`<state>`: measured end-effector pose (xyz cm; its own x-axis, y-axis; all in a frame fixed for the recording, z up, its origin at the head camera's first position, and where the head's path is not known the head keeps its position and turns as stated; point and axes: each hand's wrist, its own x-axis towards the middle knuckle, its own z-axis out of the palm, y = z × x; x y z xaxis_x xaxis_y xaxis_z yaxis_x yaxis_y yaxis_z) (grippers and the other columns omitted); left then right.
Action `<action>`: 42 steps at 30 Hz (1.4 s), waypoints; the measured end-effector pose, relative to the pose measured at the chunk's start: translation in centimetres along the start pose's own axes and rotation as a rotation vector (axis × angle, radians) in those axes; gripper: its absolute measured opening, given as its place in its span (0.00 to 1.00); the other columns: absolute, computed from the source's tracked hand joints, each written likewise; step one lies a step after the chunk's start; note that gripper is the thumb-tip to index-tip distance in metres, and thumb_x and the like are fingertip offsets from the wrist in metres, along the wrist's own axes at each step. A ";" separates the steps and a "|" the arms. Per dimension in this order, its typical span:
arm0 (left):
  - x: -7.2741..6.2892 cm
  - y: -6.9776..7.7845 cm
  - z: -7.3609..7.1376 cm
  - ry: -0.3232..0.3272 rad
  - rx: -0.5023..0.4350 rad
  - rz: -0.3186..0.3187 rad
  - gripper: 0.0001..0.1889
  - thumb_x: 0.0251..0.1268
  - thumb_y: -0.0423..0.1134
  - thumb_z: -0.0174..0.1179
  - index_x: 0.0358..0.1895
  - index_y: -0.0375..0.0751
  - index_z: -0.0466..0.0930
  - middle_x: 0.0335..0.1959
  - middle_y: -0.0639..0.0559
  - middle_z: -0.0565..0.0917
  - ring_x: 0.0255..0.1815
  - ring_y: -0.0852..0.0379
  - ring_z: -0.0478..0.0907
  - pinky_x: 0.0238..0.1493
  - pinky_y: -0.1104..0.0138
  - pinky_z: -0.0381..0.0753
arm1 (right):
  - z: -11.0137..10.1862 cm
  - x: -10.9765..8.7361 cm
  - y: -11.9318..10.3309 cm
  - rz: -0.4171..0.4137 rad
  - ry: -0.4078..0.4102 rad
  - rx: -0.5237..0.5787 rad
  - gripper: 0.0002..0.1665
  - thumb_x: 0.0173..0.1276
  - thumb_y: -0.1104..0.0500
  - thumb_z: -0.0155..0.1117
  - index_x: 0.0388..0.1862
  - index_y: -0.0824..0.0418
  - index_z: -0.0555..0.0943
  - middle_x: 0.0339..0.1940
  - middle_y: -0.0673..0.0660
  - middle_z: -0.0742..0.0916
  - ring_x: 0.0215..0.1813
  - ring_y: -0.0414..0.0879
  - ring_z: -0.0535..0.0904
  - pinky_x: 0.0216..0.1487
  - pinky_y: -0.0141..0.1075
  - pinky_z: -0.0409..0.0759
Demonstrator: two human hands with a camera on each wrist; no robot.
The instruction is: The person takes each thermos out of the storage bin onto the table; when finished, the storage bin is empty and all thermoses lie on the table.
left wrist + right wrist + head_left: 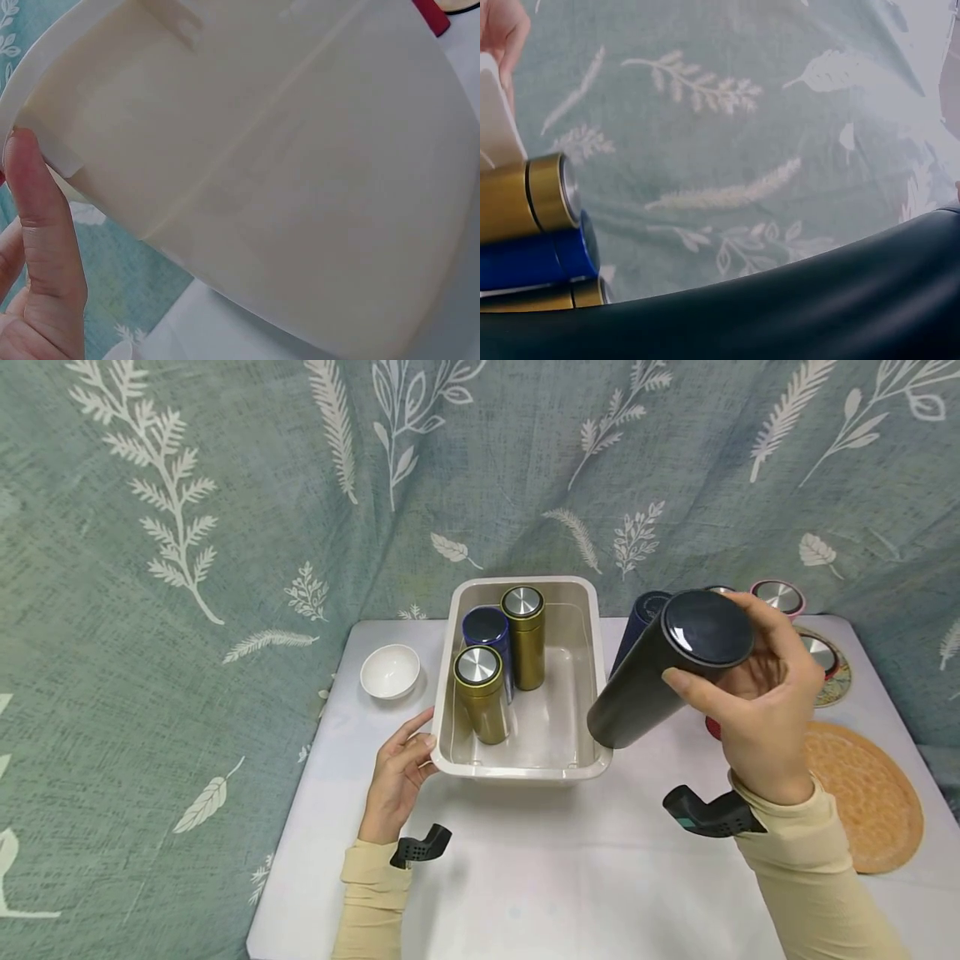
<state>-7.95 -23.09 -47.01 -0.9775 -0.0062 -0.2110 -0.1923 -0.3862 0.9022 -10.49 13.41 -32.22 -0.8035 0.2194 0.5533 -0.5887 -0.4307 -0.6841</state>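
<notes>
My right hand (772, 727) grips a black thermos bottle (637, 693) near its shiny dark end. The bottle is held tilted, its other end overlapping the right rim of a beige plastic bin (525, 772) in the head view. At the bin's near left corner, my left hand (397, 777) holds the rim. Inside the bin, toward the left, stand a near gold thermos bottle (487, 714), a blue thermos bottle (486, 625) and a far gold thermos bottle (529, 652). The left wrist view shows a digit (45, 217) against the bin's outer wall (300, 187).
A small white bowl (390, 672) sits left of the bin on the white table (517, 877). Behind the black bottle stand a dark blue bottle (628, 639) and several others, one with a pink-rimmed lid (778, 597). A round tan mat (870, 802) lies at right. A green leaf-patterned curtain (517, 468) hangs behind.
</notes>
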 end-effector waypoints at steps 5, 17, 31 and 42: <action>0.0 -0.1 -0.1 0.000 0.003 -0.001 0.28 0.71 0.26 0.51 0.74 0.34 0.63 0.34 0.57 0.87 0.35 0.62 0.85 0.36 0.71 0.86 | -1.2 0.2 0.0 -0.030 0.062 -0.005 0.41 0.37 0.92 0.60 0.58 0.83 0.74 0.46 0.67 0.86 0.46 0.53 0.85 0.52 0.35 0.86; -0.1 0.1 0.1 0.005 -0.004 0.003 0.28 0.71 0.25 0.50 0.73 0.33 0.63 0.33 0.57 0.87 0.35 0.63 0.85 0.36 0.72 0.85 | -3.5 0.2 0.2 -0.059 0.193 -0.022 0.35 0.45 0.85 0.62 0.58 0.84 0.73 0.50 0.70 0.86 0.50 0.56 0.84 0.55 0.38 0.85; 0.0 -0.1 0.0 -0.008 0.007 0.005 0.28 0.71 0.25 0.50 0.74 0.33 0.62 0.33 0.57 0.87 0.35 0.62 0.85 0.37 0.71 0.86 | -6.5 -1.1 2.6 -0.044 0.190 -0.229 0.41 0.39 0.87 0.69 0.59 0.80 0.76 0.50 0.65 0.86 0.50 0.52 0.84 0.54 0.32 0.85; 0.0 -0.1 0.0 -0.003 0.005 0.006 0.28 0.71 0.26 0.51 0.74 0.33 0.63 0.34 0.57 0.87 0.35 0.62 0.85 0.37 0.71 0.86 | -10.5 -2.1 7.5 0.054 0.246 -0.406 0.40 0.41 0.82 0.75 0.58 0.70 0.78 0.52 0.58 0.84 0.54 0.48 0.83 0.57 0.25 0.81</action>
<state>-7.96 -23.09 -47.12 -0.9789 -0.0055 -0.2041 -0.1866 -0.3816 0.9053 -14.16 18.94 -43.50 -0.8022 0.4277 0.4166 -0.4932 -0.0813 -0.8661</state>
